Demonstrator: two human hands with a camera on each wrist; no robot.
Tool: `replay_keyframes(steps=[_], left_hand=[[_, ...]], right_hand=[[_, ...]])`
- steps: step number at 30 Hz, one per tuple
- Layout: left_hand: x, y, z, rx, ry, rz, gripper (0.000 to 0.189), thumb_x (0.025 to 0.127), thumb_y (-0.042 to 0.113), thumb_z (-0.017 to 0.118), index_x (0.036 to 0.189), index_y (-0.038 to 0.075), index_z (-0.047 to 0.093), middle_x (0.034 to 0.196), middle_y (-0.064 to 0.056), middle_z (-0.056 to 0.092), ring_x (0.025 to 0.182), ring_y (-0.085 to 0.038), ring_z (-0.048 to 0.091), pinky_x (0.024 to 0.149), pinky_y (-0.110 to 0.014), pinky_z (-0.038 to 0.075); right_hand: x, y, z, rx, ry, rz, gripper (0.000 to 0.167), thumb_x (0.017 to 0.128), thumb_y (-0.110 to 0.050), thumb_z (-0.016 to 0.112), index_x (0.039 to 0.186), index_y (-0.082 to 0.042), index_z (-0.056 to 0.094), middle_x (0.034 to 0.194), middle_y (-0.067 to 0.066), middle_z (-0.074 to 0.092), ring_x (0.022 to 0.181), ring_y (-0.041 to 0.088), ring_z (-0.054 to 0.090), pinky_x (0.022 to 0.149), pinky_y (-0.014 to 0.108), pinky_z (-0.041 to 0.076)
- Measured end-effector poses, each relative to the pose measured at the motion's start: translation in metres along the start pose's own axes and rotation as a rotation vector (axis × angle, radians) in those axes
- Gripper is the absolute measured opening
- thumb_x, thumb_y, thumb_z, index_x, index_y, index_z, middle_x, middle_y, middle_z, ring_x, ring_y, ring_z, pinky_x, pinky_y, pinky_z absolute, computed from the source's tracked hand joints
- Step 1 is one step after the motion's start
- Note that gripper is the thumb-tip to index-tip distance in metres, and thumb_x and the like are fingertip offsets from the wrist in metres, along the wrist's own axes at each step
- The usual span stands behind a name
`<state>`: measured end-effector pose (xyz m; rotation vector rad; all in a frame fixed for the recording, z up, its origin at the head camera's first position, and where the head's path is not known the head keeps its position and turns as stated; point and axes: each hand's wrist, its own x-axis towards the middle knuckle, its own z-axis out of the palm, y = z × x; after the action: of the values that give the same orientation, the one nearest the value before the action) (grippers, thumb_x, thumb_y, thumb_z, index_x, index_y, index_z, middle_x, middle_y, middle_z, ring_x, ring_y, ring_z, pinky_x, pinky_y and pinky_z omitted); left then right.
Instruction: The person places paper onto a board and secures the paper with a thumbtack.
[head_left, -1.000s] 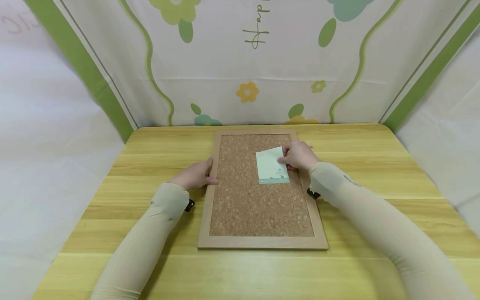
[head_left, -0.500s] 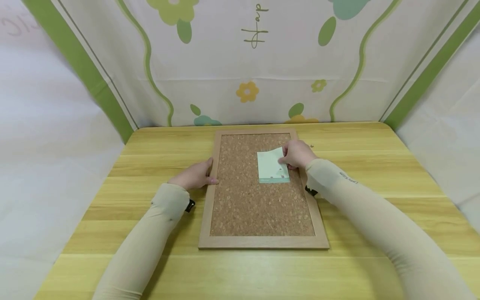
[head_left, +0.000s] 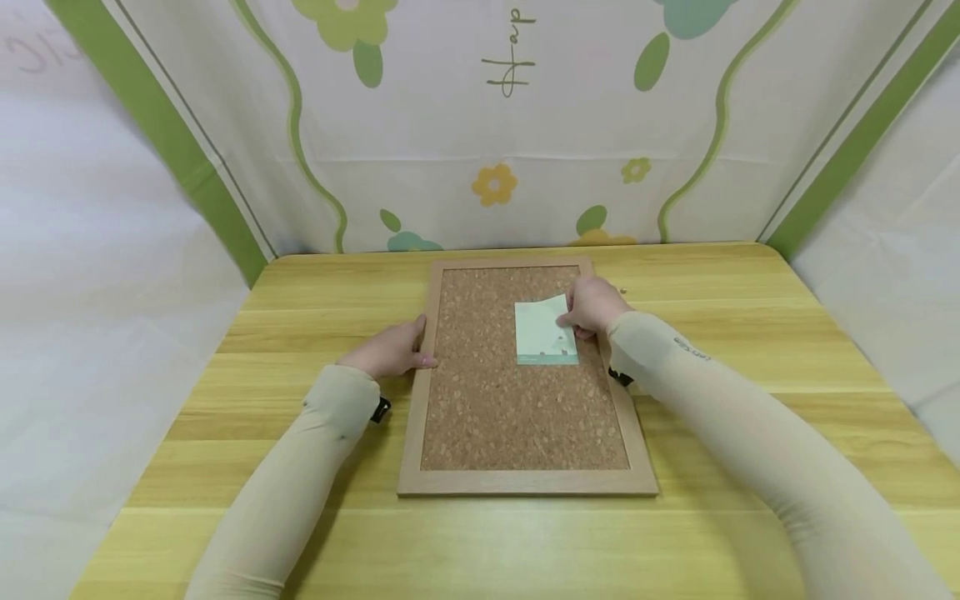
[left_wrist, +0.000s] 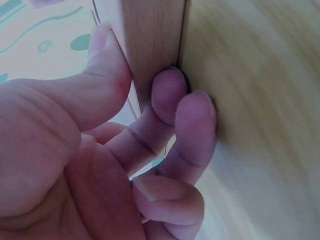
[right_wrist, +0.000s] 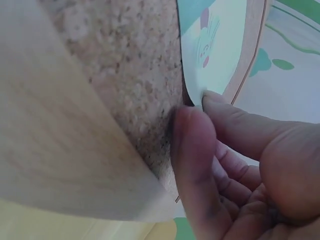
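Observation:
A cork board (head_left: 517,417) with a pale wooden frame lies on the table. My left hand (head_left: 386,350) holds the frame's left side, thumb on its top face; in the left wrist view the curled fingertips (left_wrist: 170,92) press against the frame's side. A pale green sheet of note paper (head_left: 542,329), with a darker green band along its near edge, lies over the upper right of the cork. My right hand (head_left: 596,307) pinches the sheet's right edge between thumb and forefinger. In the right wrist view the pinched edge curves up from the cork (right_wrist: 125,65).
Beyond my right hand a tiny object (head_left: 623,291) sits on the wooden table (head_left: 750,333). A white cloth backdrop (head_left: 420,100) with printed flowers rises behind the table's far edge, and white cloth flanks both sides.
The note paper has turned slightly, so its near edge now runs almost level with the board. My right hand, still pinching it, has shifted slightly. My left hand stays put.

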<state>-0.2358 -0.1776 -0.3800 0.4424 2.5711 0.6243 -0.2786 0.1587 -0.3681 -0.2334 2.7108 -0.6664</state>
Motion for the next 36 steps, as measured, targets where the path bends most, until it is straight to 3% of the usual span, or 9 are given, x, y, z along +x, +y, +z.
replay_keyframes(steps=[4, 9, 14, 19, 21, 25, 28, 32, 36], left_hand=[[-0.001, 0.002, -0.001, 0.009, -0.002, -0.006, 0.089, 0.097, 0.026, 0.065, 0.156, -0.004, 0.006, 0.152, -0.029, 0.033, 0.141, -0.038, 0.033, 0.112, -0.049, 0.030], [-0.002, 0.003, -0.001, 0.028, -0.002, -0.004, 0.089, 0.097, 0.026, 0.065, 0.156, -0.005, 0.007, 0.150, -0.030, 0.037, 0.138, -0.036, 0.039, 0.109, -0.048, 0.034], [-0.004, 0.004, -0.002, 0.033, 0.000, -0.004, 0.089, 0.097, 0.025, 0.065, 0.156, -0.006, 0.007, 0.151, -0.030, 0.035, 0.139, -0.037, 0.036, 0.111, -0.049, 0.032], [-0.007, 0.008, -0.003, 0.093, -0.008, -0.031, 0.088, 0.098, 0.032, 0.064, 0.157, -0.004, 0.008, 0.152, -0.028, 0.034, 0.140, -0.039, 0.035, 0.111, -0.050, 0.031], [-0.009, 0.012, -0.005, 0.157, -0.009, -0.049, 0.087, 0.098, 0.036, 0.063, 0.156, -0.004, 0.013, 0.151, -0.027, 0.038, 0.137, -0.040, 0.039, 0.109, -0.050, 0.034], [-0.009, 0.028, -0.012, 0.288, 0.023, -0.013, 0.062, 0.098, 0.038, 0.064, 0.141, -0.001, 0.045, 0.122, -0.020, 0.063, 0.108, -0.034, 0.062, 0.089, -0.048, 0.049], [-0.002, 0.047, -0.018, 0.340, 0.071, 0.087, 0.053, 0.099, 0.035, 0.062, 0.137, 0.001, 0.050, 0.119, -0.018, 0.064, 0.106, -0.032, 0.062, 0.089, -0.047, 0.050], [0.017, 0.073, -0.020, 0.383, 0.106, 0.183, 0.065, 0.100, 0.038, 0.060, 0.152, 0.005, 0.038, 0.144, -0.018, 0.051, 0.130, -0.035, 0.050, 0.105, -0.048, 0.041], [0.041, 0.089, -0.016, 0.446, 0.079, 0.195, 0.057, 0.100, 0.044, 0.055, 0.142, 0.005, 0.050, 0.150, -0.017, 0.045, 0.135, -0.034, 0.045, 0.108, -0.047, 0.037]], right_hand=[[0.000, -0.001, -0.001, -0.069, 0.008, 0.004, 0.030, 0.090, -0.021, 0.075, 0.070, -0.001, 0.068, 0.060, 0.010, 0.066, 0.052, 0.018, 0.061, 0.059, 0.030, 0.048], [0.000, 0.000, -0.001, -0.094, 0.011, 0.012, 0.034, 0.091, -0.023, 0.075, 0.065, -0.002, 0.069, 0.058, 0.009, 0.066, 0.049, 0.017, 0.060, 0.054, 0.028, 0.047], [-0.001, 0.001, -0.001, -0.056, 0.019, 0.010, 0.029, 0.091, -0.022, 0.075, 0.073, -0.001, 0.067, 0.063, 0.010, 0.066, 0.053, 0.018, 0.061, 0.053, 0.028, 0.047], [-0.004, 0.007, -0.011, -0.027, 0.088, -0.040, 0.023, 0.090, -0.020, 0.075, 0.085, -0.004, 0.060, 0.074, 0.008, 0.062, 0.061, 0.019, 0.057, 0.058, 0.031, 0.045], [-0.007, 0.009, -0.021, -0.018, 0.121, -0.067, 0.022, 0.091, -0.019, 0.073, 0.085, -0.005, 0.057, 0.077, 0.009, 0.061, 0.062, 0.019, 0.058, 0.058, 0.031, 0.046], [-0.018, 0.019, -0.046, 0.045, 0.170, -0.103, 0.022, 0.093, -0.016, 0.069, 0.081, -0.004, 0.054, 0.077, 0.014, 0.064, 0.060, 0.023, 0.064, 0.056, 0.031, 0.051], [-0.029, 0.027, -0.066, 0.080, 0.204, -0.091, 0.025, 0.094, -0.017, 0.068, 0.081, -0.002, 0.053, 0.077, 0.016, 0.066, 0.060, 0.024, 0.064, 0.055, 0.032, 0.052], [-0.042, 0.039, -0.083, 0.082, 0.209, -0.056, 0.026, 0.096, -0.022, 0.066, 0.084, -0.002, 0.053, 0.079, 0.013, 0.066, 0.062, 0.022, 0.063, 0.059, 0.035, 0.052], [-0.050, 0.051, -0.089, 0.067, 0.191, -0.032, 0.027, 0.097, -0.026, 0.064, 0.087, -0.002, 0.053, 0.080, 0.012, 0.066, 0.064, 0.023, 0.063, 0.063, 0.037, 0.051]])
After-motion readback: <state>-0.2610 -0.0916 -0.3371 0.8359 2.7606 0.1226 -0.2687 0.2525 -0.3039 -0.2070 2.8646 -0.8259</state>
